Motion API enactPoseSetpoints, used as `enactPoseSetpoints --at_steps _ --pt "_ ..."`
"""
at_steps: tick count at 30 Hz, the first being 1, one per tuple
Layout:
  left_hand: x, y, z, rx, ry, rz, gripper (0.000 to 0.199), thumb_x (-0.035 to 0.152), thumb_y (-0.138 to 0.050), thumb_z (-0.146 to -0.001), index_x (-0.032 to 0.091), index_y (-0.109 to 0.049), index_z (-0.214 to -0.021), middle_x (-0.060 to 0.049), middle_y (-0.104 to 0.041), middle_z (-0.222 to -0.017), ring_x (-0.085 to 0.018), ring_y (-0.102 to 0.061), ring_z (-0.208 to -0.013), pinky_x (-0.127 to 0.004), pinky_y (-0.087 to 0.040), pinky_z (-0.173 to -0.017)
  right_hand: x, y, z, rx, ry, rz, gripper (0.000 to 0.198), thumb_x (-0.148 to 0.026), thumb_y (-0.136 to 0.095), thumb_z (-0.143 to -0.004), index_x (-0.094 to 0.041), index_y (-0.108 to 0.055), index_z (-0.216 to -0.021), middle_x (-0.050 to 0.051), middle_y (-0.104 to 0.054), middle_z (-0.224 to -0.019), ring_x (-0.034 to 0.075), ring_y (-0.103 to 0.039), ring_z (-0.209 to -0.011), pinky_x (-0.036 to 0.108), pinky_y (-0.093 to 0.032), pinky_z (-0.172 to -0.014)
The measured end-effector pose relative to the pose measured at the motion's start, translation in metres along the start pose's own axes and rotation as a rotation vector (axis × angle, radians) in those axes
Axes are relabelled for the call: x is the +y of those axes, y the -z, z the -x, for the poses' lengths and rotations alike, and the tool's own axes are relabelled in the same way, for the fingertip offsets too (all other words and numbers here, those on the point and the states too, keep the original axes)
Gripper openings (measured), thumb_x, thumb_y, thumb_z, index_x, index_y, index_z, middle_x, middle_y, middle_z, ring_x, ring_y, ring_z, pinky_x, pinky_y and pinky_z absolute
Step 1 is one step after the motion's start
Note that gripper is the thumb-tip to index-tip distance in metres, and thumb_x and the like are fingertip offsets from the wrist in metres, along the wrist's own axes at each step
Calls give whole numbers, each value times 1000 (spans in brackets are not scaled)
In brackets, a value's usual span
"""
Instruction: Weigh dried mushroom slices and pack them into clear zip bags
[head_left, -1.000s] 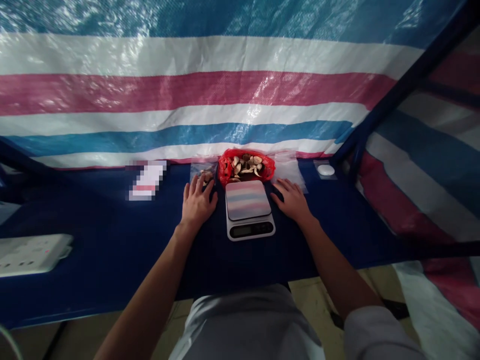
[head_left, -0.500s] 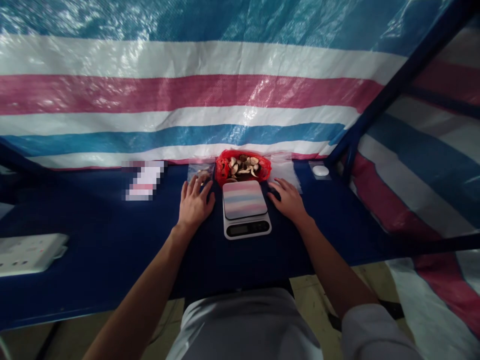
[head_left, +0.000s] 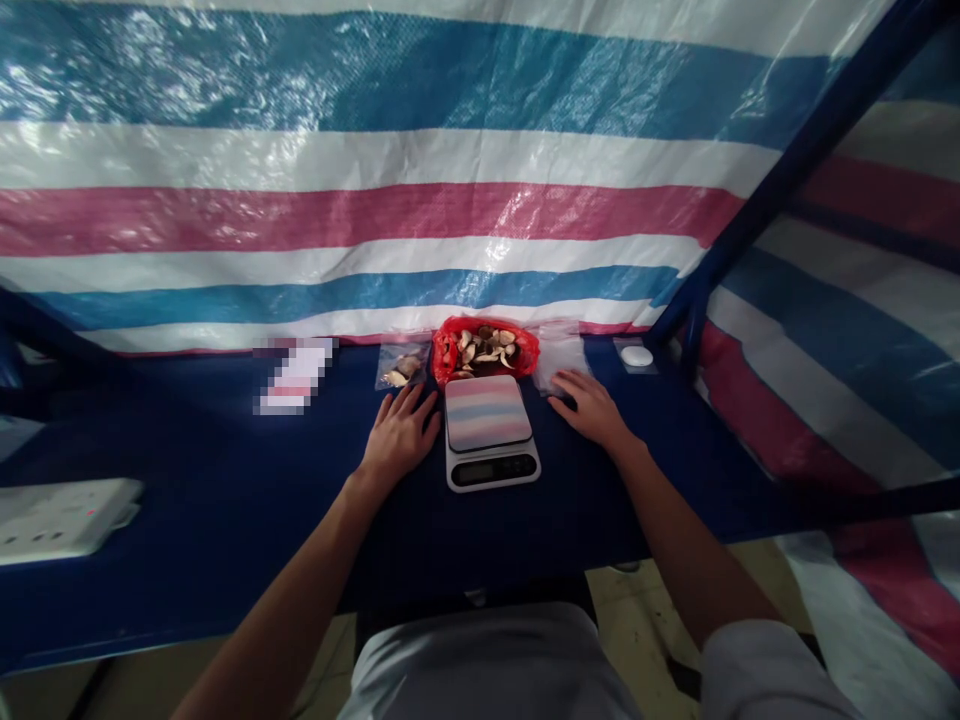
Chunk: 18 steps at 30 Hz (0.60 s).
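A white digital kitchen scale [head_left: 489, 428] lies on the dark blue table, its plate bare and its display toward me. My left hand [head_left: 400, 432] rests flat with fingers spread, left of the scale and just in front of a clear bag [head_left: 405, 365] with a few dried slices inside. On the other side, my right hand [head_left: 591, 408] lies with fingers apart, its fingertips at the near edge of a clear plastic bag [head_left: 561, 355]. Behind the scale sits an open red plastic bag [head_left: 528, 350] full of pale and brown dried slices, perhaps mushroom.
A white power strip [head_left: 64, 518] lies at the left of the table [head_left: 225, 500]. Farther back is a blurred-out paper [head_left: 296, 375]. A white round item [head_left: 637, 356] is at the back right. Striped plastic sheeting [head_left: 375, 220] and a blue frame bar [head_left: 787, 170] enclose the table.
My left hand has drawn back slightly, so the bag of slices shows more fully. My right hand has shifted a little to the right. The view has tilted up slightly.
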<state>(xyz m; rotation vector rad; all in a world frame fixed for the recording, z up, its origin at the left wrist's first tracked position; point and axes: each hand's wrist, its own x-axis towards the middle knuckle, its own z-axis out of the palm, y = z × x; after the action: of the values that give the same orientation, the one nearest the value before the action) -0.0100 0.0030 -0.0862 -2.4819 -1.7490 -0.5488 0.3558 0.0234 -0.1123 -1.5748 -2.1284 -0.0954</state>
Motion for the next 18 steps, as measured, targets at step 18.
enactPoseSetpoints --at_steps 18 --pt "-1 -5 0 -43 18 23 52 39 -48 -102 20 -60 -149 -16 -48 -161 -37 -41 -153 -61 -30 -125 -1 4 1 11 -39 -64 39 -38 -50 -104 -22 -72 -132 10 -72 -137 28 -64 -133 47 -48 -116"
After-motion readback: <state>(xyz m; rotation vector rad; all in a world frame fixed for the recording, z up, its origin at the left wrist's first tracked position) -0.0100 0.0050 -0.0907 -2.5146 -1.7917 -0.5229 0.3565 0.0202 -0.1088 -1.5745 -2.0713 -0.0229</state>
